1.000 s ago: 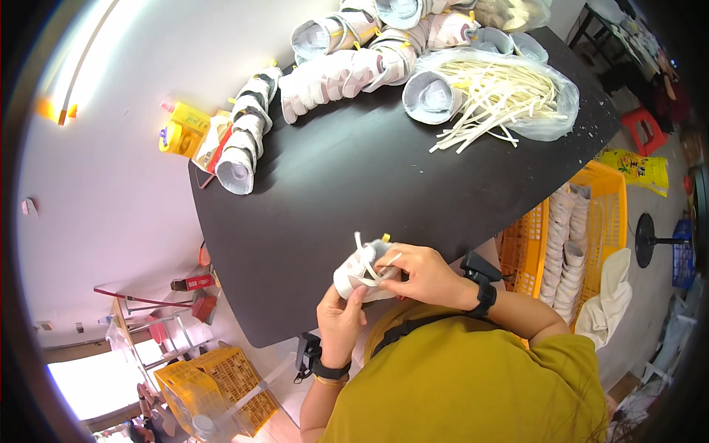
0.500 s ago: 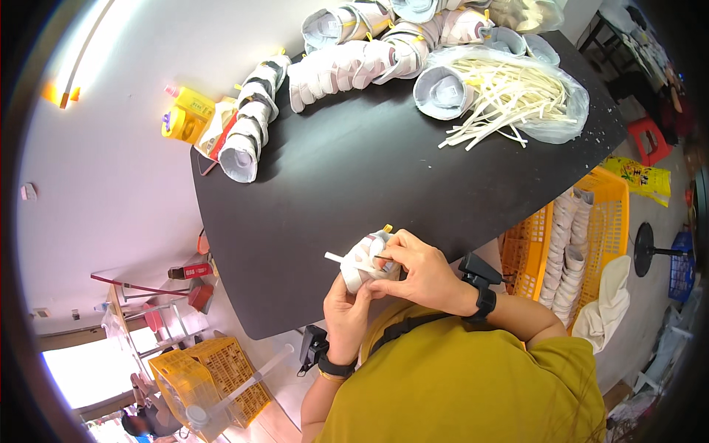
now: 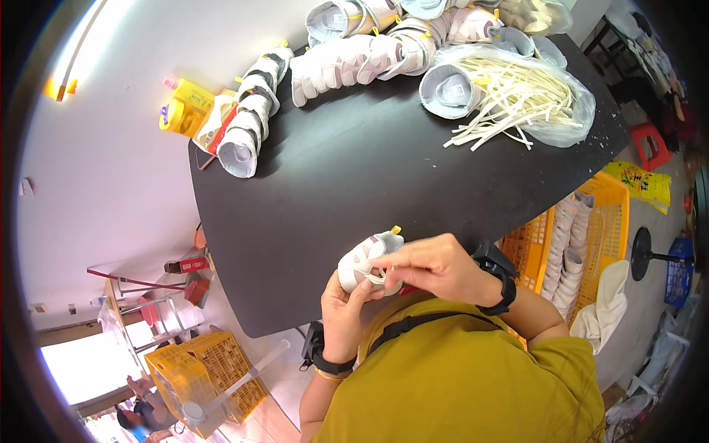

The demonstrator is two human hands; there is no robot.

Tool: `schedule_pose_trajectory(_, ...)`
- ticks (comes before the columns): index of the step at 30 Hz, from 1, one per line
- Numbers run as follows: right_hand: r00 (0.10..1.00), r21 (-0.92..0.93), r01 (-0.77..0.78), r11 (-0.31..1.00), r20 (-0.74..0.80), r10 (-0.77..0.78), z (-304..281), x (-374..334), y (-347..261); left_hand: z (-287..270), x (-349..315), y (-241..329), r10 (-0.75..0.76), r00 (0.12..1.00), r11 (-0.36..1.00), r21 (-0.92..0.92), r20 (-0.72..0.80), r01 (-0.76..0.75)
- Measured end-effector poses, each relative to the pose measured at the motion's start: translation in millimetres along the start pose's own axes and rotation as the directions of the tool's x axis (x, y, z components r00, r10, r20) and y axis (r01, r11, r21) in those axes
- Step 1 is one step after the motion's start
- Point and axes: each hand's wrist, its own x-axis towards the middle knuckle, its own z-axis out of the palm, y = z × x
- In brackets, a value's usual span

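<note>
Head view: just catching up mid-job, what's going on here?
A person in a mustard-yellow top holds a small white-and-pink shoe in the left hand, by the near edge of a dark, smooth table. The right hand is at the shoe's upper; whether it grips anything is unclear. Farther back lie rows of nested pale shoes and thin cream strips spilling from a clear plastic bag.

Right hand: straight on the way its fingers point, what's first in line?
The small shoe held in the left hand; they seem to overlap, but depth is unclear.
</note>
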Motion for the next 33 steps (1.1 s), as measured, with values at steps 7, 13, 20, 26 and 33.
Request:
schedule_pose_trajectory(7,0.906,0.041,-0.384,0.923,0.211,0.367,7,-15,5,-3,-1,-5,0.007,1.0,0.996,-0.094,0.009,-0.006)
schedule_pose_trajectory(13,0.875,0.021,-0.447,0.894,0.219,0.432,16,-16,19,-3,-4,-5,0.035,0.999,0.999,-0.028,0.017,-0.034)
schedule_pose_trajectory(20,0.879,0.115,-0.466,0.877,0.172,0.445,18,-12,17,-5,-4,-8,0.065,0.998,0.998,0.007,0.02,-0.065)
schedule_pose_trajectory(26,0.872,0.071,-0.477,0.876,0.163,0.461,21,-13,15,-5,-3,-14,0.077,0.997,0.997,0.033,-0.014,-0.076)
schedule_pose_trajectory(33,0.932,0.0,-0.351,0.936,0.101,0.349,24,-17,8,-1,-3,-8,0.037,0.989,0.999,-0.013,-0.141,-0.04)
